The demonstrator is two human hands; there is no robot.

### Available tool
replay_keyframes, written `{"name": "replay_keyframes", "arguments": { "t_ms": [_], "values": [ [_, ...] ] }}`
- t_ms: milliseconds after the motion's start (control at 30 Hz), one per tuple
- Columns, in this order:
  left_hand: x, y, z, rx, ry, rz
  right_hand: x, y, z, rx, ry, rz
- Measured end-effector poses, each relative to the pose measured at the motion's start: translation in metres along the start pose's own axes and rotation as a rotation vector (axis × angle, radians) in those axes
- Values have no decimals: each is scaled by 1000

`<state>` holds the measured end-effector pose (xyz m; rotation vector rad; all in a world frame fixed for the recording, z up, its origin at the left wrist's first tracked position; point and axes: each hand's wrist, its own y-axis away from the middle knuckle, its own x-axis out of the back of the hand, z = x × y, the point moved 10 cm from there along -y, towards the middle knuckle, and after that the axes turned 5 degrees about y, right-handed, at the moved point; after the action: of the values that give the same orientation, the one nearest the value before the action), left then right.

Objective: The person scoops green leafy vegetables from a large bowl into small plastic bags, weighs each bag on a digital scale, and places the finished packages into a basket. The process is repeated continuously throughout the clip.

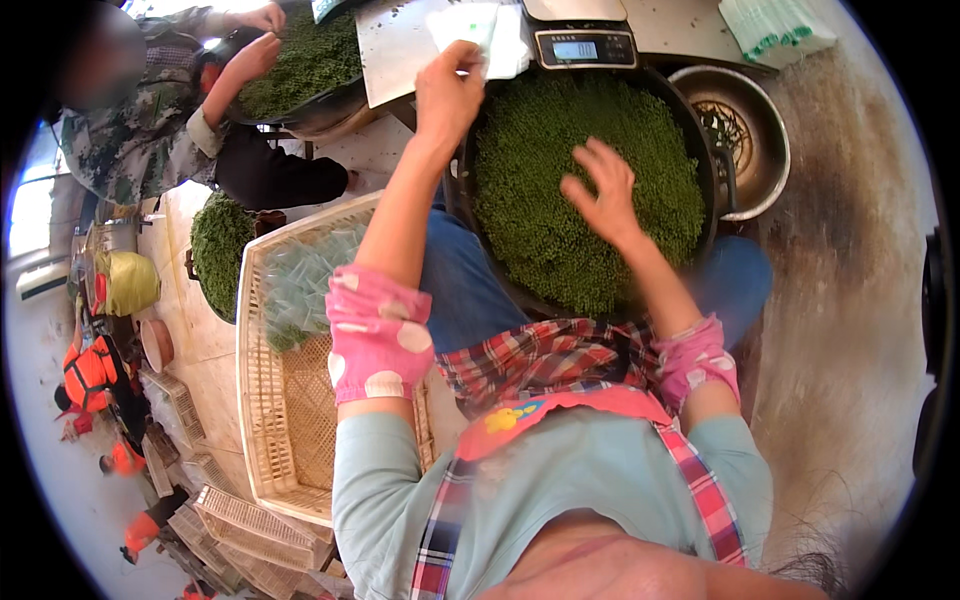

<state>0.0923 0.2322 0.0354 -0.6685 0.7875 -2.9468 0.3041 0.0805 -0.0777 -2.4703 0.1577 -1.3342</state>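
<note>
Above fluffy greens [540, 235], R hand [606, 200] splay-fingered; L hand [448, 98] w/ pinched filmy bag [482, 26].

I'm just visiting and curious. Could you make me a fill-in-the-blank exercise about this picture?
1. The right hand is over a tub full of small ____-coloured produce.
2. The left hand is at the white bags, just left of the ____ with a lit display.
3. The metal bowl is to the ____ of the tub.
4. The dotted sleeves are ____ with white dots.

Missing words: green; scale; right; pink.
</note>
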Motion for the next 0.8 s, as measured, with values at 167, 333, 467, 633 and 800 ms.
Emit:
{"name": "replay_keyframes", "arguments": {
  "t_ms": [167,333,467,633,800],
  "values": [
    [-102,81,60,410,685,-657,-20,-57,24,-833,-1393,116],
    [-83,81,3,504,510,-422,29,-24,89,-737,-945,452],
    [-70,71,-1,544,392,-292,-32,74,55,-199,167,21],
    [-95,76,13,385,245,-432,-74,36,-38,-2,108,-151],
    [-94,76,-7,378,178,-376,-49,54,-35,203,74,-340]
  ]
}}
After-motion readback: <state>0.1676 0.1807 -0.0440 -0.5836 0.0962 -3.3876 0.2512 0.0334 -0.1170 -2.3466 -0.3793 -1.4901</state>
